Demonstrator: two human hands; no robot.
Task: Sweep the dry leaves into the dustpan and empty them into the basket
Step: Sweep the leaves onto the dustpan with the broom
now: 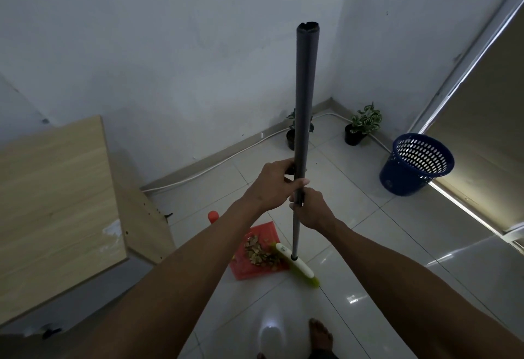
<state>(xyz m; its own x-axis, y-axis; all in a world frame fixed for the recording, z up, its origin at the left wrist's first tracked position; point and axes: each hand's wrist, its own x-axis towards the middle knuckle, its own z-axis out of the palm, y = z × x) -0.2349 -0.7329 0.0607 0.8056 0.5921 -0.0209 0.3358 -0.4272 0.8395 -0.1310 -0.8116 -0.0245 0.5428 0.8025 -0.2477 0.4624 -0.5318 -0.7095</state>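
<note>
Leaves [259,253] on dustpan [255,251], broom head [295,263] at right; basket [415,164] far right, well apart.

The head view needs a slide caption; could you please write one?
Both hands hold a broom, its head at leaves on a red dustpan; blue basket nearby.

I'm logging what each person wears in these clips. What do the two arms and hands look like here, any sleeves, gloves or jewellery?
Both arms are bare from the frame's edge to the fingers; no sleeve shows. The left hand and right hand wear no gloves, and no watch, bracelet or ring is visible. The lighting is dim, so anything small could be missed.
</note>
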